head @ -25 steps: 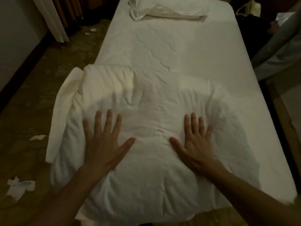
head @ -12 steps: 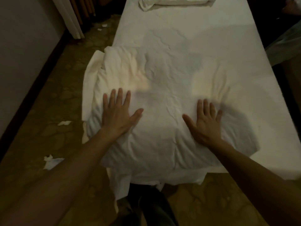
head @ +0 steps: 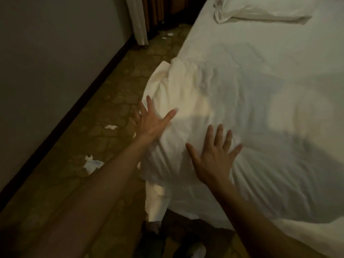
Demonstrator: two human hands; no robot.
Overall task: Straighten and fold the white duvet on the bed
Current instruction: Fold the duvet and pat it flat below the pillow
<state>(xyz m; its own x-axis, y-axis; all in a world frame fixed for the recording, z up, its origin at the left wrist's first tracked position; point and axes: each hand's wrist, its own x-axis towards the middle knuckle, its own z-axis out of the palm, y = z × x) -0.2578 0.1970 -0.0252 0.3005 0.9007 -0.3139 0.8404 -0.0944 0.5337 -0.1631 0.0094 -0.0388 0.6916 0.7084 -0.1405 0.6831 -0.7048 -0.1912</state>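
The white duvet (head: 232, 112) lies bunched in a thick folded heap at the foot of the bed (head: 270, 40), its left edge hanging over the bed's side. My left hand (head: 150, 120) is spread flat at the duvet's left edge, fingers straight, partly over the floor. My right hand (head: 214, 157) presses flat on the duvet's near part with fingers splayed. Neither hand grips the fabric.
A white pillow (head: 260, 10) lies at the head of the bed. Scraps of paper (head: 93, 162) litter the patterned floor on the left. A wall with a dark skirting runs along the left; a curtain (head: 138, 19) hangs at the far corner.
Both hands have slid left across the duvet; my left hand has reached its left edge. The view has swung left, showing more floor and wall.
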